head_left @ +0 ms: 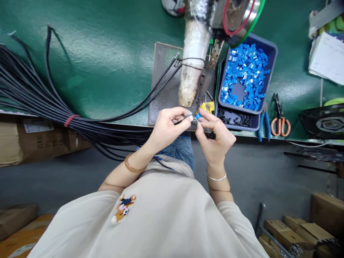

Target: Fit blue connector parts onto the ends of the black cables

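Observation:
My left hand (pixel 168 127) is closed in a pinch on the end of a black cable, with thin wires at the fingertips. Close beside it, my right hand (pixel 216 133) pinches a small blue piece (pixel 198 116) against those wires; whether the two touch is too small to tell. Both hands are at the table's front edge, just below a white wrapped tube (pixel 190 68). Black cables (pixel 88 125) run in a thick bundle from the left, held by a red tie (pixel 70 120). A yellow-taped part (pixel 207 106) is just beyond my right fingers.
A bin of blue pieces (pixel 271 68) is stacked on a bin of black parts (pixel 252 123), right of the tube. Blue-handled pliers (pixel 264 125) and orange-handled cutters (pixel 280 125) lie beside them. A dark board (pixel 166 86) rests on the green table (pixel 113 46). A black fan (pixel 325 123) stands right.

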Tool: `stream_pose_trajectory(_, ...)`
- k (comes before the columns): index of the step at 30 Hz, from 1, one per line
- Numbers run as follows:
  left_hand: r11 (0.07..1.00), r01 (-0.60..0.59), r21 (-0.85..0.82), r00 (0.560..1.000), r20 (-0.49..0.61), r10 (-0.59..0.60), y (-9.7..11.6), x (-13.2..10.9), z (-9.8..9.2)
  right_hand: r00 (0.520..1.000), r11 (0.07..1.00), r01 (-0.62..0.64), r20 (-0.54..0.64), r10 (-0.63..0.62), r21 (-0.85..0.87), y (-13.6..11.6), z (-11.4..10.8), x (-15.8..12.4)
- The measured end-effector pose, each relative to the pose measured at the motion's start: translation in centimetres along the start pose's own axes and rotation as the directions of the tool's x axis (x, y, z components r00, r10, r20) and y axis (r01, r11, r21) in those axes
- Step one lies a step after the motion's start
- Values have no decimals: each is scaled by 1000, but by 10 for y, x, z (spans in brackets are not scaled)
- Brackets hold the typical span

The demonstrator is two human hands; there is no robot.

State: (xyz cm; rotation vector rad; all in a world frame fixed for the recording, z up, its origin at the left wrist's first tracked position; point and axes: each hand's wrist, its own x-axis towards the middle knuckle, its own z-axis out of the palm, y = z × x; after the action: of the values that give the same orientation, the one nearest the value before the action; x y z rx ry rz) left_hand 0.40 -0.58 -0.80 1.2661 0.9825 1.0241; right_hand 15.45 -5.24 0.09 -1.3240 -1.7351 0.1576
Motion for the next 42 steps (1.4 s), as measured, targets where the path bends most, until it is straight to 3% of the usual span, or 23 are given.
stream_pose_trajectory(16, 1000, 8, 22, 1000, 27, -8, -1, -3, -3, 998, 994, 54, -16, -56, -91, -2, 0, -2)
stream_pose_trajectory(19, 1000, 3, -18, 1000, 27, -3, 0, -7, -4, 999, 999, -24, -42, 22, -49, -4, -1, -3)
stream_pose_trajectory(23, 991, -73, -110, 997, 3, 74, -4, -14, -6, 967, 958, -251, 4, 253, 136, -5, -3, -5)
stream_pose_trajectory(27, 974, -212, 80, 975, -44, 216, -8, -18, -4, 946, 926, -325, 47, 322, 194, -8, -4, -7)
stream_pose_trajectory(31, 871, -360, 333, 905, -100, 412, -9, -18, -2, 963, 952, -268, 30, 267, 151, -11, -3, -8)
stream_pose_trajectory(34, 814, -437, 384, 863, -78, 500, -8, -17, -2, 976, 968, -216, 7, 217, 125, -10, -2, -7)
stream_pose_trajectory(42, 830, -411, 376, 884, -60, 464, -10, -14, -3, 976, 965, -218, 16, 218, 145, -7, 0, -6)
